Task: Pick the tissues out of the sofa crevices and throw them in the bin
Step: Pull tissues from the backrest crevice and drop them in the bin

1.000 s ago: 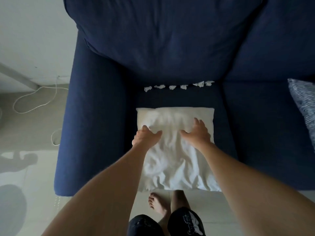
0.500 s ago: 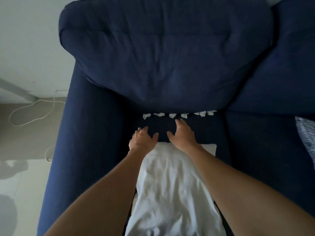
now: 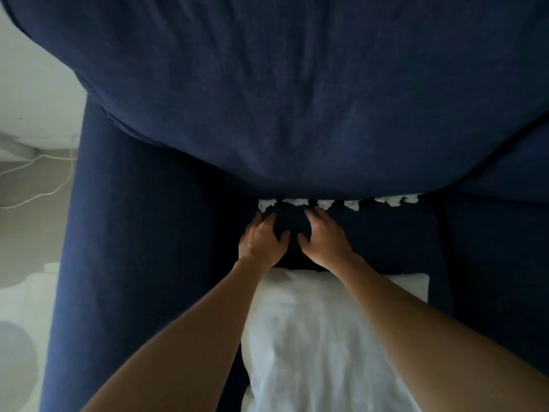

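Tissues (image 3: 324, 203) lie tucked just beyond left grip (image 3: 261, 239) and right grip (image 3: 324, 240)

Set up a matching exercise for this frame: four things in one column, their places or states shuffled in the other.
1 tissues
2 white pillow
3 white cable
4 left hand

A on the floor beside the sofa
B open, just short of the tissues
C tucked under the back cushion
D on the seat, nearest the camera

Pairs: 1-C, 2-D, 3-A, 4-B

no readable text, labels or numbers anywhere here.
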Demonstrator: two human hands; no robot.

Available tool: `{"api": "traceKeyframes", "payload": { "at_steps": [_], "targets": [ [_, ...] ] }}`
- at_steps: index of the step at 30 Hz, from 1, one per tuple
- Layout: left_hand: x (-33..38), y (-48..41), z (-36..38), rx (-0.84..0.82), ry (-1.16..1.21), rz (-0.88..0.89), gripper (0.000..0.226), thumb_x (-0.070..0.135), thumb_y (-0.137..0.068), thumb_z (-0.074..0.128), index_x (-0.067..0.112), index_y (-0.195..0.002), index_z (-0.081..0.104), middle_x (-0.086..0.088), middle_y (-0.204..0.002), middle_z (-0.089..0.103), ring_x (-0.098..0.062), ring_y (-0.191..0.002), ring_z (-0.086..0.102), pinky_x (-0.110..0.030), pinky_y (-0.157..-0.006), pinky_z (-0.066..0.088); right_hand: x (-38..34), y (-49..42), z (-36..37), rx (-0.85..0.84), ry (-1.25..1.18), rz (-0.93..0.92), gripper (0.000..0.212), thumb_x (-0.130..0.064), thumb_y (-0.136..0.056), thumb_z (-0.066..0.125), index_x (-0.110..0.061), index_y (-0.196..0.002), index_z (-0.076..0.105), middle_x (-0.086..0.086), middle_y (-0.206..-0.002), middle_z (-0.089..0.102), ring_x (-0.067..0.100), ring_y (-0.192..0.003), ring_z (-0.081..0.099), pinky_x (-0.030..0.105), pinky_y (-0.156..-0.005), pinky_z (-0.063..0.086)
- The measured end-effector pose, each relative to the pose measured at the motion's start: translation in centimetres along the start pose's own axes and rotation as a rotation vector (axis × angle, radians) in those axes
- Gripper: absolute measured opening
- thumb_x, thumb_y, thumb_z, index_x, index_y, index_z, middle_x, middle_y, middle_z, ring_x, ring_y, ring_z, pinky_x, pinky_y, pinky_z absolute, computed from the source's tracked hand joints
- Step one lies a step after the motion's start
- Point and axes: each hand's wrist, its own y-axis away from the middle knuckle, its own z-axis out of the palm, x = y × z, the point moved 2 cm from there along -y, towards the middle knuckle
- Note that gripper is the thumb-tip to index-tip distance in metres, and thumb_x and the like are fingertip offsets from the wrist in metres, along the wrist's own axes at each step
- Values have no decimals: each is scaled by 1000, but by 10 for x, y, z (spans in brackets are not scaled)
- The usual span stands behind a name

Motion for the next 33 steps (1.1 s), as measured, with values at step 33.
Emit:
{"api": "traceKeyframes", "payload": {
  "at_steps": [33],
  "targets": [
    [-24, -70, 12, -116, -128, 124, 68, 38, -91, 53, 29, -150, 20, -11, -159, 15, -31, -144, 17, -48, -113, 29, -3, -66, 45, -110, 128, 125, 76, -32, -89, 55, -24, -152, 13, 15, -159, 15, 32, -149, 6, 53, -119, 16]
  ]
}}
